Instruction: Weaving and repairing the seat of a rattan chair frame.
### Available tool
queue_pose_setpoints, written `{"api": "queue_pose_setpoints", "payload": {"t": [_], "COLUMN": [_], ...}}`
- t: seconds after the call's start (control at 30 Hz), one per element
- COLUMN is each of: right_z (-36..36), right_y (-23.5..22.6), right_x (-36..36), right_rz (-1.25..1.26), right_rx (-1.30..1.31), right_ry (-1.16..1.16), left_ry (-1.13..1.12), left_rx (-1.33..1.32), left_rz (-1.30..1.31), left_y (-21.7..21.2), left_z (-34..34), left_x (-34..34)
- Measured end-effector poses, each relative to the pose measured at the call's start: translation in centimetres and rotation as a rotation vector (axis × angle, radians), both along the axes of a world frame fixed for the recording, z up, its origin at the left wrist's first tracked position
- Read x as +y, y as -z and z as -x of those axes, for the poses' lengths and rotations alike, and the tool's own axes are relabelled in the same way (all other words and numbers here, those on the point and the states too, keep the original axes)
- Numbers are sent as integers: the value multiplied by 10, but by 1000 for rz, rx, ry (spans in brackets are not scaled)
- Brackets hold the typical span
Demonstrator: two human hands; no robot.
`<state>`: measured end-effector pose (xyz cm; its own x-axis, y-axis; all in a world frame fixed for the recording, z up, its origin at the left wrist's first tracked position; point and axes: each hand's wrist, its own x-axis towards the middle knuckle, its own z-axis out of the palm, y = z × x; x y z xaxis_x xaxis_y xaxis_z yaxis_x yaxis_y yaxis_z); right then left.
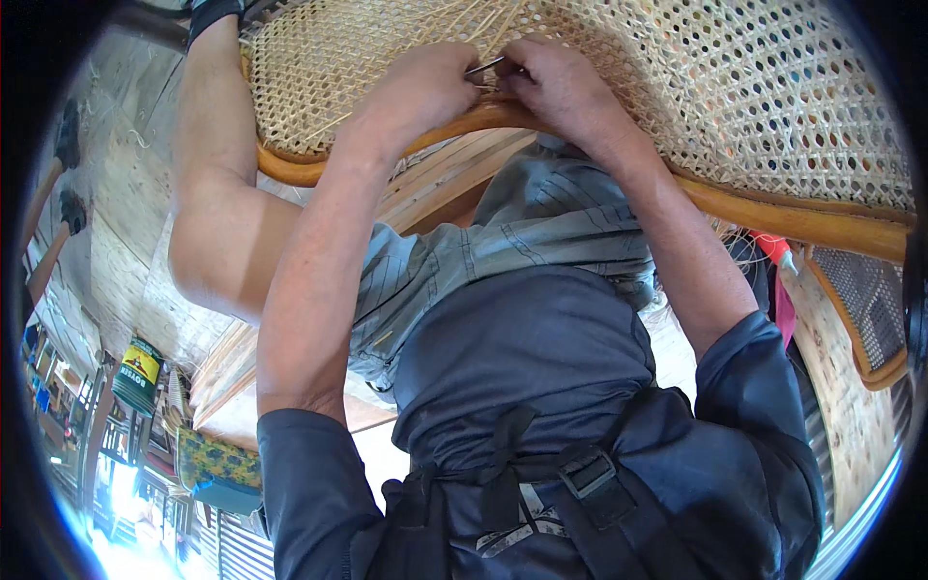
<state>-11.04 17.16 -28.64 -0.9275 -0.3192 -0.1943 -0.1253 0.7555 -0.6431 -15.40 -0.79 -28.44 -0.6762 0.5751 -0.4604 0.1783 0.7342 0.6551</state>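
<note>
Woven cane webbing [300, 92] stretches over a curved wooden frame [788, 217] across my lap. My left hand [425, 87] is closed at the near edge of the webbing, just above the frame rail. Between my hands lies a thin metal tool [485, 66], one end going into the fingers of my left hand. Its other end reaches the fingertips of my right hand [563, 85], which are pinched together over the weave; what they hold is hidden. Loose cane strands [493, 21] stick up from the webbing just beyond both hands.
My bare left leg [217, 193] is bent beside the frame. Wooden boards [454, 174] lie beneath it. At lower left stands a green can [138, 375]. Another caned wooden piece [860, 309] is at right, near a red-capped bottle [770, 246]. Another person's limbs show far left.
</note>
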Motion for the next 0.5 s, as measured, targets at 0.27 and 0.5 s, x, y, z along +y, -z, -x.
{"api": "queue_pose_setpoints", "payload": {"t": [0.27,0.5], "right_z": [3,6], "right_y": [-1,6], "right_x": [0,5], "right_rz": [17,84], "right_rx": [-75,-65], "right_ry": [27,53], "left_ry": [-18,-35], "left_rx": [-214,121], "left_rz": [-61,-118], "left_y": [6,8], "left_z": [12,2], "left_x": [-3,-4]}}
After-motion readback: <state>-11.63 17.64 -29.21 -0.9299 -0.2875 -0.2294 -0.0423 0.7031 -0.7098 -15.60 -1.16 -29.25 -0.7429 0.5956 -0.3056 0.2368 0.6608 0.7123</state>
